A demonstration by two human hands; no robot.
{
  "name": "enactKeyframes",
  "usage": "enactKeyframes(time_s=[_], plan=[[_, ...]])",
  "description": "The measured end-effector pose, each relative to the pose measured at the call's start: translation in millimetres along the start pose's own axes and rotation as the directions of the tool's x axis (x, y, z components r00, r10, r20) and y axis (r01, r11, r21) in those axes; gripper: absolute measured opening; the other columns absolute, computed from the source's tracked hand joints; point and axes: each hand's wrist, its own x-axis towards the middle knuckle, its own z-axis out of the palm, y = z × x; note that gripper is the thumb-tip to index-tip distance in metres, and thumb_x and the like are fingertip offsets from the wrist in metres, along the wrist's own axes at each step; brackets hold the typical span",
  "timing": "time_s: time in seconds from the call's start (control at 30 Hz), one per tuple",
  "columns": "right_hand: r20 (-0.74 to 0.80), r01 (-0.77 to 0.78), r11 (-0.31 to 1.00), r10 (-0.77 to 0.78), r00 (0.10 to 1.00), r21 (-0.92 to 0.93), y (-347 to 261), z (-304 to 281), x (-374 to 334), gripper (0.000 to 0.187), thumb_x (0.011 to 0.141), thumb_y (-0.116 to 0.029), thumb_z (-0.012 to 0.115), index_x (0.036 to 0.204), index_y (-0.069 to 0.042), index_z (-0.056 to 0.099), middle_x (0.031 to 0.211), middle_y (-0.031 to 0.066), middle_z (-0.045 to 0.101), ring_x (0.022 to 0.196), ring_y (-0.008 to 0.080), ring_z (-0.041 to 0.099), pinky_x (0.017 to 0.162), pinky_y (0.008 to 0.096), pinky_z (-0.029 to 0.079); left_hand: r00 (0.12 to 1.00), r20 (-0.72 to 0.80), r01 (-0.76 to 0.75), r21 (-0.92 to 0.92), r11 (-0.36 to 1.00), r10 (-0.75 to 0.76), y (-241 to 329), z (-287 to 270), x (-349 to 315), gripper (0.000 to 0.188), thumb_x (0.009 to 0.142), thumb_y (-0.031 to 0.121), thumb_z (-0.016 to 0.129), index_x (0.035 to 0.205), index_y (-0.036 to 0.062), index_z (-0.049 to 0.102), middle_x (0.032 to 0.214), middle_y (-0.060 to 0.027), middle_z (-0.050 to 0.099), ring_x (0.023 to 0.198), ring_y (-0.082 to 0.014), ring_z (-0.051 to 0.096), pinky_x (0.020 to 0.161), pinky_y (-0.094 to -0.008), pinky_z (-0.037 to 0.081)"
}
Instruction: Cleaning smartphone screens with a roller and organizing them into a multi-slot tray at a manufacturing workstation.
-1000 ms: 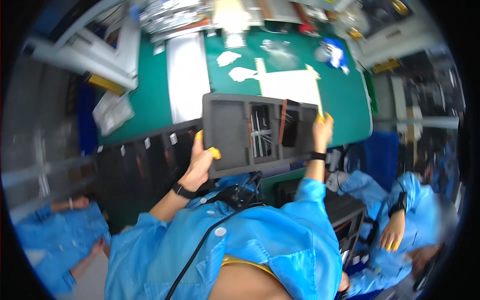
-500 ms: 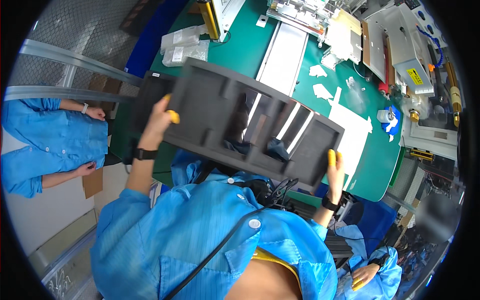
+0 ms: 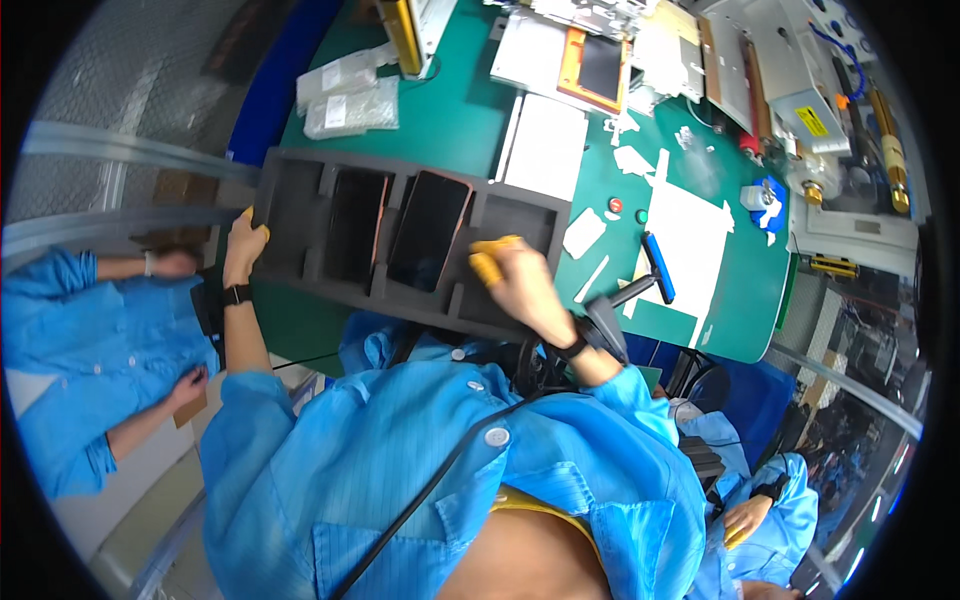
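Observation:
A long black foam tray (image 3: 285, 222) lies across the near edge of the green table. Two dark glass phone screens, one on the left (image 3: 356, 225) and one on the right (image 3: 431, 230), sit in its middle compartments. My left hand (image 3: 246, 243), with yellow finger cots, is closed on the tray's left end. Above the right-hand compartment hovers my right hand (image 3: 518, 280). Its yellow-capped fingers reach out, slightly apart, toward the right screen's edge, with nothing visible between them.
A blue-bladed roller tool (image 3: 658, 268) and white sheets (image 3: 685, 240) lie right of the tray. At the back stands a fixture with an orange frame (image 3: 597, 70). Clear plastic bags (image 3: 350, 108) rest far left. Other people in blue coats sit at left (image 3: 120, 350) and lower right (image 3: 775, 520).
The tray has come down onto the table, moved left and levelled. My right hand has let go of its right end and moved left over it. The roller tool and orange frame now show.

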Motion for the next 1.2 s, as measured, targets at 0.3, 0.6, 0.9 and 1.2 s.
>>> enactKeyframes(time_s=[0.3, 0.6, 0.9, 1.2], plan=[[-0.177, -0.158, 0.932, 0.224, 0.958, 0.326, -21.8, 34.8, 10.5, 0.029, 0.077, -0.012, 0.06, 0.093, 0.002, 0.04, 0.079, 0.0227, 0.053, 0.07, 0.0399, 0.054, 0.06, 0.0417, 0.045, 0.823, -0.071, -0.565, -0.212, 0.797, 0.564, 201.4, 123.3, -23.3, 0.023, 0.072, 0.01, 0.063, 0.094, 0.0044, 0.062, 0.089, -0.0118, 0.061, 0.084, -0.019, 0.057, 0.074, -0.0274, 0.044], [-0.564, -0.123, 0.889, 0.382, 0.732, 0.441, 58.7, -81.8, -45.7, 0.036, 0.085, 0.002, 0.043, 0.119, -0.005, 0.037, 0.095, 0.0165, 0.058, 0.088, 0.0208, 0.057, 0.075, 0.0298, 0.044, 0.805, -0.118, -0.593, -0.137, 0.794, 0.581, 296.9, 276.6, -8.4, 0.027, 0.068, 0.029, 0.064, 0.082, 0.0058, 0.063, 0.093, -0.0166, 0.056, 0.094, -0.0307, 0.05, 0.077, -0.0407, 0.042], [-0.59, -0.218, 0.835, 0.519, 0.618, 0.506, 156.3, -91.8, 13.4, 0.033, 0.081, -0.001, 0.048, 0.114, -0.003, 0.043, 0.077, 0.01, 0.053, 0.062, 0.0155, 0.046, 0.06, 0.0268, 0.039, 0.889, 0.031, -0.454, 0.188, 0.871, 0.457, 320.1, 301.6, -41.5, 0.053, 0.062, 0.033, 0.069, 0.103, 0.0037, 0.053, 0.11, -0.0192, 0.044, 0.104, -0.0325, 0.04, 0.083, -0.045, 0.037], [-0.595, -0.261, 0.868, 0.482, 0.643, 0.422, 134.7, -90.9, 92.3, 0.024, 0.083, -0.012, 0.045, 0.104, -0.001, 0.043, 0.095, 0.0248, 0.053, 0.088, 0.038, 0.052, 0.073, 0.0442, 0.041, 0.902, 0.356, 0.261, -0.9, 0.35, 0.244, 275.8, 188.4, -57.8, 0.031, 0.077, 0.007, 0.059, 0.102, -0.0012, 0.042, 0.091, -0.0124, 0.055, 0.078, -0.0205, 0.058, 0.059, -0.0323, 0.05]])
